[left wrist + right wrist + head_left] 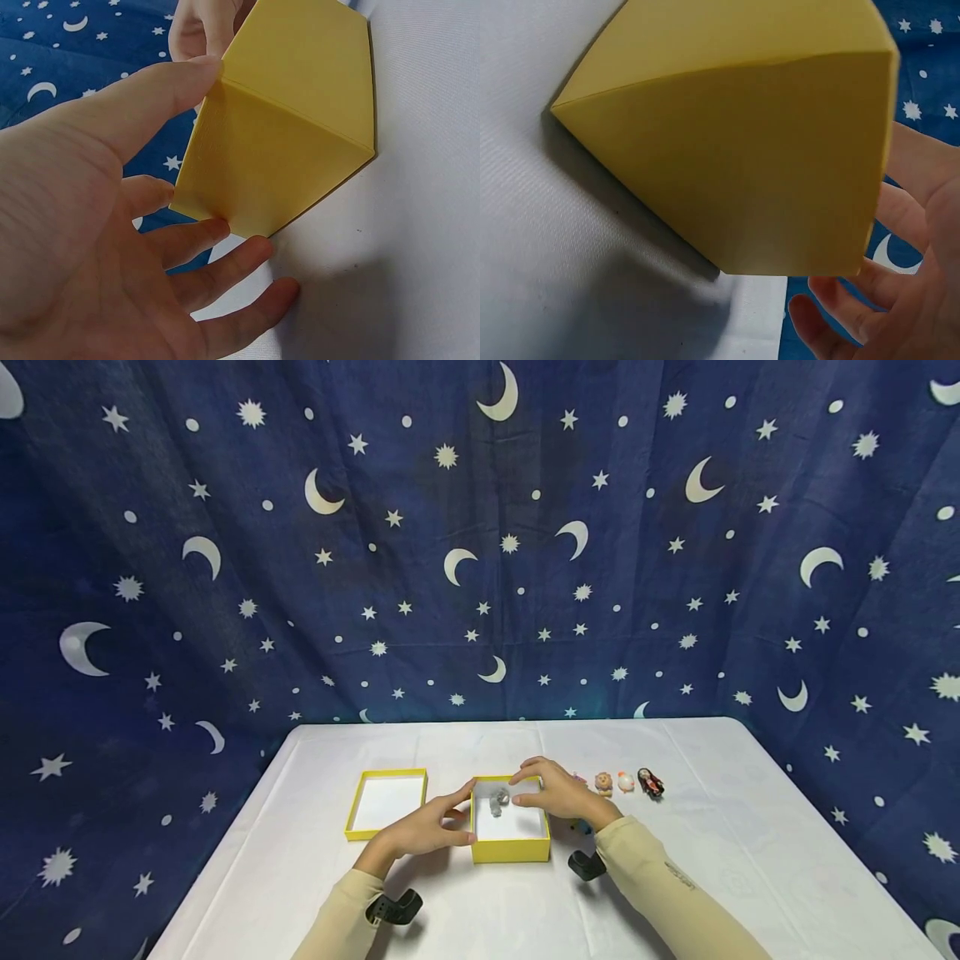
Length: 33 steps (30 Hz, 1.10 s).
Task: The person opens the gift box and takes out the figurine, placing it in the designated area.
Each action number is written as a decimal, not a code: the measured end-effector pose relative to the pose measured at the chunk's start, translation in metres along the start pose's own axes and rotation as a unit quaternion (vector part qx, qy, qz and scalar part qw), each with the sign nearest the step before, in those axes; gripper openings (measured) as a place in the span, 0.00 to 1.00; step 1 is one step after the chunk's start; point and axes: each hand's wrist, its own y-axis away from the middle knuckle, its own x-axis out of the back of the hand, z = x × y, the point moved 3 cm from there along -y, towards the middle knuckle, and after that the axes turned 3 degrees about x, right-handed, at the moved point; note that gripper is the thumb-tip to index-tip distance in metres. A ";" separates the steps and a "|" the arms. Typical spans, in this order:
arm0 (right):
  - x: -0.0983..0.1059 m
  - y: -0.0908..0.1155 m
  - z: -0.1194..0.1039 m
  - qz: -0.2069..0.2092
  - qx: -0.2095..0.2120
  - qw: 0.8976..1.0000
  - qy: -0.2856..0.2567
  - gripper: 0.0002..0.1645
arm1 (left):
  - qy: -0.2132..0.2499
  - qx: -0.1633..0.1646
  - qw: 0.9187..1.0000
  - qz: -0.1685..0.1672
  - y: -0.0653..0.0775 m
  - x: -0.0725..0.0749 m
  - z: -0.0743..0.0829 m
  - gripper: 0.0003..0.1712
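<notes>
A yellow box (511, 852) with a white inside stands without its lid between the two hands. In it lies a small, lumpy grey thing (496, 802), its kind unclear. My left hand (423, 828) rests against the box's left wall. In the left wrist view the thumb touches a top corner and the spread fingers (225, 274) lie along the yellow side. My right hand (558, 792) reaches over the right rim. Its thumb and forefinger are apart above the inside, to the right of the grey thing, and other fingers (829, 300) show past the box in the right wrist view.
The yellow-rimmed lid (387, 806) lies to the left, white inside up. Several small figures stand or lie to the right, among them a tan one (603, 783), a white-and-orange one (626, 782) and a dark-haired doll (651, 784). A blue thing (581, 827) is partly under the right forearm.
</notes>
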 end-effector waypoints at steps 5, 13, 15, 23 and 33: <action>-0.006 -0.007 0.000 -0.015 0.016 1.000 -0.007 0.19 | 0.001 -0.005 1.000 -0.003 0.001 -0.001 0.000 0.52; -0.009 -0.011 -0.006 -0.025 -0.016 0.999 0.014 0.20 | -0.001 -0.006 1.000 -0.001 0.001 -0.001 0.000 0.51; -0.010 -0.013 -0.008 -0.027 -0.019 0.999 0.027 0.20 | -0.001 -0.007 1.000 -0.001 0.001 -0.001 0.000 0.51; -0.014 -0.019 -0.011 -0.036 -0.015 0.998 0.042 0.18 | -0.004 -0.011 1.000 -0.001 0.001 -0.001 0.000 0.51; -0.022 -0.023 -0.012 0.015 0.005 0.996 0.093 0.08 | -0.013 -0.008 1.000 0.005 0.000 0.000 -0.001 0.51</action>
